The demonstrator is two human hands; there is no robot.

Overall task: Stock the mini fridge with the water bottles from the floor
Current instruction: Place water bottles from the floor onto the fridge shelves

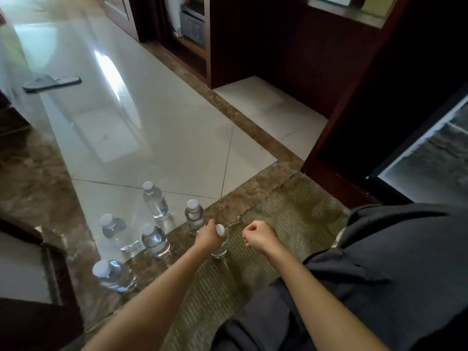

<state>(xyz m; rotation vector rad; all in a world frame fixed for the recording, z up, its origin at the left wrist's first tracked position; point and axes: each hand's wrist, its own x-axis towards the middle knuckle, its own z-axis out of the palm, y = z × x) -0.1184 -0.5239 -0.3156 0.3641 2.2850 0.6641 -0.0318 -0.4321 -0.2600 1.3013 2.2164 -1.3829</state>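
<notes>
Nearest, two bare forearms over a dark grey trouser lap (367, 262), reaching down to the floor. Left hand (209, 235) wrapped around the neck of a clear plastic water bottle with a white cap (220, 245), upright on the woven olive mat (253, 249). Right hand (258, 235) curled into a loose fist, holding nothing, just beside that bottle. Five more clear white-capped bottles (154, 240) upright on the glossy tiled floor (164, 138), left of the mat. Open mini fridge (430, 163) at far right, well apart
</notes>
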